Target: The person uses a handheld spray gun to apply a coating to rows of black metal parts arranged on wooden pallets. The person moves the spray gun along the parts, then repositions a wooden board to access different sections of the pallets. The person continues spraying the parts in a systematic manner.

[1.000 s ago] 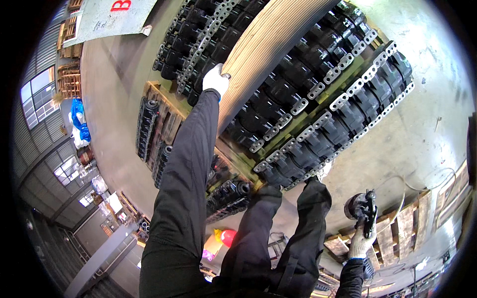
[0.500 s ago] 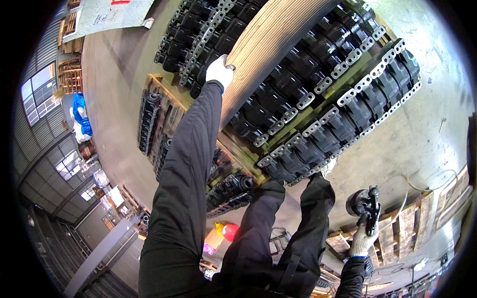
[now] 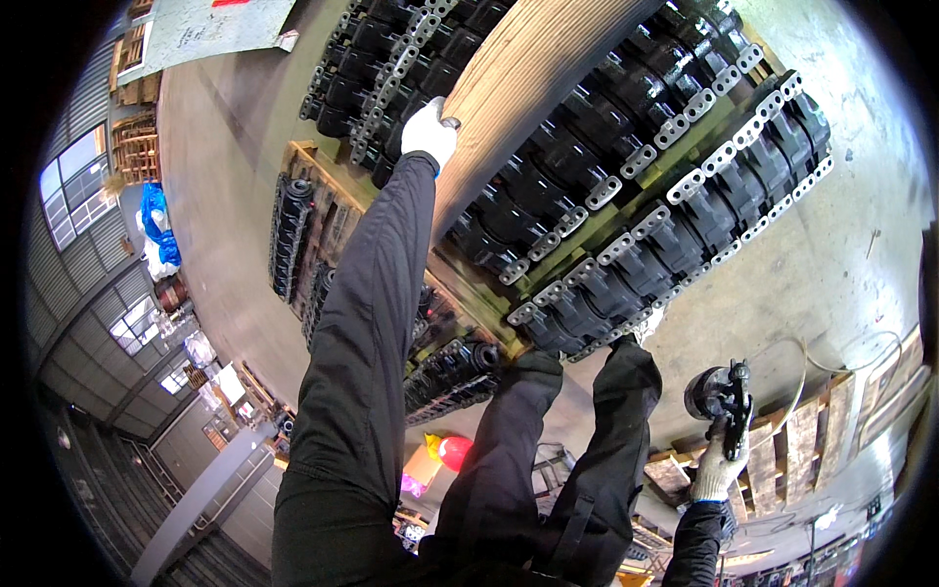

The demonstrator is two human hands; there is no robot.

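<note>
A long brown wooden board [image 3: 533, 78] with fine grain slants across the top of the view, over rows of glossy black track chain assemblies [image 3: 665, 249]. My left hand [image 3: 429, 132], in a white work glove, grips the board's left edge, arm stretched forward. Low on the right, my gloved right hand [image 3: 721, 468] is wrapped round the handle of a black spray gun [image 3: 722, 399] with a round dark cup. The gun is held away from the chains, out to my right side. The fingers of my right hand are partly hidden behind its handle.
The chains lie on a wooden pallet [image 3: 469, 308] right before my legs. More black chains [image 3: 290, 235] sit on pallets to the left. A thin hose [image 3: 805, 367] curls near wooden pallets [image 3: 797, 430] at right. A red round object [image 3: 455, 453] lies behind my legs.
The board and my left hand have shifted very slightly left in the view. My right hand with the spray gun has moved a little up and to the right.
</note>
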